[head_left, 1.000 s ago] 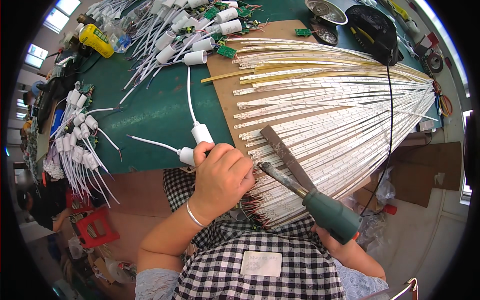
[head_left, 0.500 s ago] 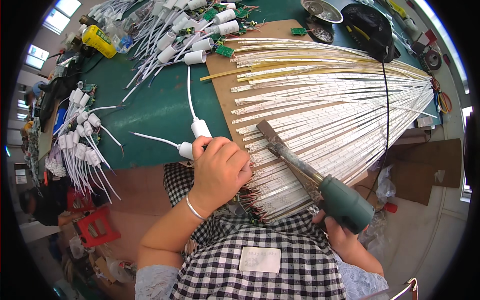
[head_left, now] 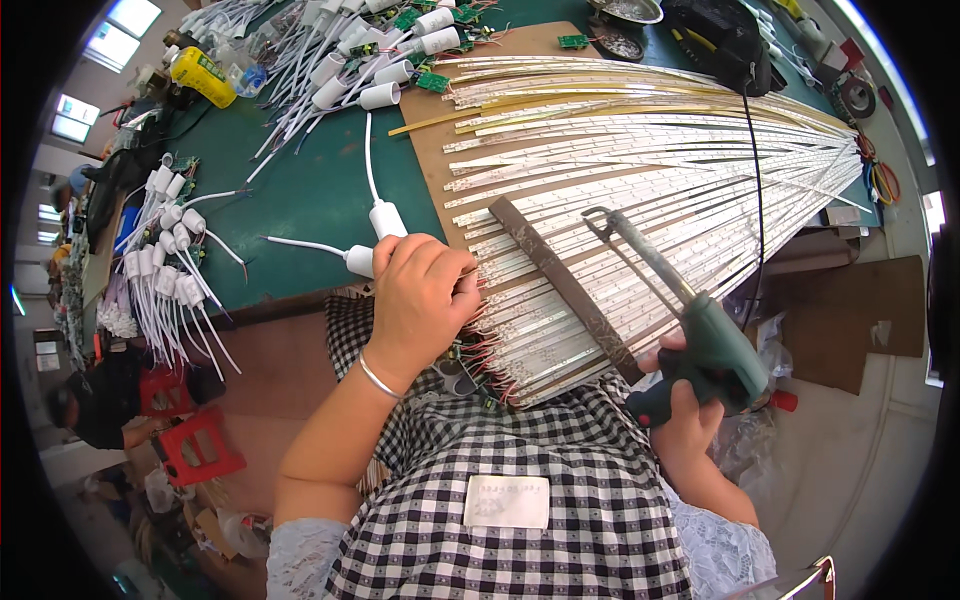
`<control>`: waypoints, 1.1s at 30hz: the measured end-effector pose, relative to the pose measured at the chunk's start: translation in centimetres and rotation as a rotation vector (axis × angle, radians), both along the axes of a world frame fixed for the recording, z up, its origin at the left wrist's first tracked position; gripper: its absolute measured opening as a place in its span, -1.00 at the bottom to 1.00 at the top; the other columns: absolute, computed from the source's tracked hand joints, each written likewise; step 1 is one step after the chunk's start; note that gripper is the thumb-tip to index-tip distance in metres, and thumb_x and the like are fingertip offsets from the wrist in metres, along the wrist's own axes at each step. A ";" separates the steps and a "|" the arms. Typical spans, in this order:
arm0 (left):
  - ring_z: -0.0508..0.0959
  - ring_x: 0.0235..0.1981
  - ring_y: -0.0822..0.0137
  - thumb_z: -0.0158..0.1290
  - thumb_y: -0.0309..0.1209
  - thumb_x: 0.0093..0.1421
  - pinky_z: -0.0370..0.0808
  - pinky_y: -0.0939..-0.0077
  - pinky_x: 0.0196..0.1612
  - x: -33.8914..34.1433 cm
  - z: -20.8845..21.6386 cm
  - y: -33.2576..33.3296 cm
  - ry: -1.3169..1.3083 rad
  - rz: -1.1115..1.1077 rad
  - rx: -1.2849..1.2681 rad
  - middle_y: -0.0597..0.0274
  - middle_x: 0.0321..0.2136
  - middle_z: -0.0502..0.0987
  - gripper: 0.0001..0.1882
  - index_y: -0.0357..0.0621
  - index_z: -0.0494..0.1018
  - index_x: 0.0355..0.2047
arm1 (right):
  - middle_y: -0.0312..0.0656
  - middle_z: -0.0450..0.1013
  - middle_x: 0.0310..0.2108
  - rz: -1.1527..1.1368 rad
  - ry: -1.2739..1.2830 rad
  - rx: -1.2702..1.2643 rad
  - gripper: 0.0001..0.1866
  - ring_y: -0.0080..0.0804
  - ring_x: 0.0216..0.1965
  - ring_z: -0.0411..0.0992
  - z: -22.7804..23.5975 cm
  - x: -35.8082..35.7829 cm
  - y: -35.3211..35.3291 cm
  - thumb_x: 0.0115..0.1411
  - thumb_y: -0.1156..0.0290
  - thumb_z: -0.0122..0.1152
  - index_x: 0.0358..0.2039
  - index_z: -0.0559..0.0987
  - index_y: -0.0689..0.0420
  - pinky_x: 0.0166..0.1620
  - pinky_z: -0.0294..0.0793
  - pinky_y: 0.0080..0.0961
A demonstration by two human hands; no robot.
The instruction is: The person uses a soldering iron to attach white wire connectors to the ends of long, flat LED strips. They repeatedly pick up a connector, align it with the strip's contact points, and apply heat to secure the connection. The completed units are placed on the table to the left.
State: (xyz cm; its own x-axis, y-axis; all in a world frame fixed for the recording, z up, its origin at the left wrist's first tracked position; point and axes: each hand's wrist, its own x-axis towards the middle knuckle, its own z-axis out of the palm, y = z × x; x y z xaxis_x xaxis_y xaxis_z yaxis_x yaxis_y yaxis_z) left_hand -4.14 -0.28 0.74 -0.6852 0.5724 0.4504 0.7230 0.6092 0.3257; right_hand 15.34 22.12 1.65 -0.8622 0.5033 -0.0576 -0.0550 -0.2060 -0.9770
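My right hand [head_left: 685,415] is wrapped round the handle of a green pistol-shaped soldering gun [head_left: 722,350]. Its metal tip points up and left, above a fan of white LED strips [head_left: 640,175]. A dark flat bar [head_left: 560,275] lies across the strips. At their near-left ends my left hand [head_left: 420,300] is closed in a pinch; whatever is between its fingertips is hidden. Just past its knuckles lie a white cylindrical housing [head_left: 386,218] with a white cable and a second white housing [head_left: 359,261], partly covered by the hand. Thin red wires [head_left: 482,360] hang from the strip ends.
White cabled housings with green circuit boards [head_left: 438,42] are heaped at the back, and another bunch [head_left: 165,250] lies left. A yellow bottle [head_left: 202,76] stands far left. A black cord [head_left: 757,190] crosses the strips. Red stools [head_left: 200,448] and a person [head_left: 95,410] are at left.
The soldering gun has swung right and tilted, its tip lifting away from the bar, which now shows fully. My left hand stays pinched at the strip ends. The whole view has shifted slightly.
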 end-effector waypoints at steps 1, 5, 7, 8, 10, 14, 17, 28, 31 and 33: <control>0.45 -0.33 0.24 0.16 -0.50 -0.10 0.24 0.29 -0.10 0.0 -0.1 0.1 -0.002 -0.003 -0.003 0.34 -0.52 0.45 -0.87 -0.05 0.43 -0.52 | -0.04 0.37 -0.03 -0.015 0.023 -0.003 -0.36 -0.23 -0.15 0.46 -0.3 0.1 -0.2 0.17 0.27 0.16 0.17 0.21 0.32 -0.04 0.44 -0.29; 0.45 -0.33 0.23 0.16 -0.50 -0.10 0.24 0.29 -0.11 0.2 -0.3 0.1 -0.010 -0.015 -0.011 0.34 -0.53 0.44 -0.87 -0.05 0.43 -0.52 | -0.05 0.37 -0.03 -0.020 0.083 -0.055 -0.33 -0.19 -0.10 0.45 -1.2 0.1 -0.9 0.17 0.24 0.19 0.18 0.20 0.31 0.00 0.43 -0.27; 0.44 -0.32 0.23 0.15 -0.50 -0.10 0.24 0.28 -0.10 0.4 -0.3 0.1 0.010 -0.026 -0.015 0.33 -0.52 0.44 -0.87 -0.05 0.43 -0.52 | -0.04 0.37 -0.02 -0.010 0.089 -0.097 -0.31 -0.18 -0.08 0.45 -1.6 -0.2 -1.1 0.17 0.22 0.21 0.19 0.19 0.30 0.03 0.43 -0.24; 0.44 -0.32 0.23 0.15 -0.49 -0.10 0.23 0.28 -0.10 0.5 -0.3 0.1 0.020 -0.030 -0.016 0.32 -0.52 0.44 -0.88 -0.05 0.42 -0.53 | -0.04 0.37 -0.02 -0.011 0.089 -0.116 -0.30 -0.17 -0.07 0.45 -1.9 -0.4 -1.3 0.17 0.21 0.23 0.19 0.18 0.29 0.04 0.43 -0.22; 0.44 -0.32 0.22 0.15 -0.49 -0.09 0.23 0.29 -0.12 1.0 -0.2 0.1 -0.002 -0.026 -0.032 0.32 -0.52 0.44 -0.88 -0.05 0.42 -0.52 | -0.04 0.37 -0.01 -0.007 0.084 -0.160 -0.28 -0.18 -0.05 0.45 -2.4 -0.5 -1.5 0.16 0.16 0.26 0.19 0.19 0.26 0.08 0.42 -0.18; 0.43 -0.33 0.23 0.14 -0.48 -0.09 0.23 0.30 -0.14 2.1 0.2 0.2 0.025 -0.002 -0.068 0.31 -0.52 0.44 -0.89 -0.06 0.43 -0.53 | -0.04 0.35 0.03 0.027 0.124 -0.136 -0.32 -0.16 -0.04 0.44 -2.7 -0.7 -1.3 0.19 0.22 0.21 0.20 0.19 0.29 0.08 0.43 -0.17; 0.43 -0.34 0.25 0.15 -0.48 -0.10 0.22 0.32 -0.18 2.7 0.5 0.0 -0.002 0.036 -0.115 0.32 -0.54 0.43 -0.89 -0.06 0.43 -0.53 | 0.00 0.37 -0.02 -0.026 0.076 -0.100 -0.25 -0.18 -0.09 0.47 -2.5 -1.0 -1.2 0.15 0.15 0.26 0.18 0.18 0.33 0.05 0.44 -0.15; 0.47 -0.24 0.09 0.17 -0.24 0.04 0.35 0.30 -0.12 -4.2 3.1 -5.9 0.058 -0.061 -0.100 0.14 -0.31 0.48 -0.77 -0.11 0.50 -0.39 | -0.02 0.37 0.01 0.018 0.122 -0.043 -0.36 -0.16 -0.13 0.50 -2.8 -1.0 -0.6 0.20 0.23 0.17 0.17 0.20 0.32 -0.05 0.49 -0.29; 0.48 -0.32 0.12 0.15 -0.18 0.07 0.34 0.29 -0.18 -3.8 2.5 -8.2 -0.214 -0.065 -0.197 0.18 -0.40 0.49 -0.75 -0.12 0.51 -0.42 | -0.02 0.37 0.01 0.025 0.117 -0.017 -0.37 -0.16 -0.14 0.50 -3.1 -1.0 -0.9 0.21 0.23 0.16 0.17 0.20 0.32 -0.06 0.49 -0.30; 0.47 -0.39 0.14 0.14 -0.16 0.08 0.33 0.28 -0.24 -1.2 4.0 -8.7 -0.326 -0.004 -0.317 0.21 -0.47 0.48 -0.73 -0.12 0.50 -0.44 | -0.01 0.37 0.02 0.014 0.092 -0.017 -0.41 -0.19 -0.16 0.50 -3.1 -0.6 -1.0 0.21 0.26 0.14 0.15 0.23 0.33 -0.07 0.49 -0.31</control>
State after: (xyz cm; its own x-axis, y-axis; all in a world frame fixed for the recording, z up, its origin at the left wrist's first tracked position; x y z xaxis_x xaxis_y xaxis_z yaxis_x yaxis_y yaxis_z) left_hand -5.39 -8.95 4.71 -0.7596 0.6502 0.0139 0.6164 0.7130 0.3343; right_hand 14.70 21.13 -1.48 -0.8713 0.4906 0.0134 -0.1411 -0.2242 -0.9643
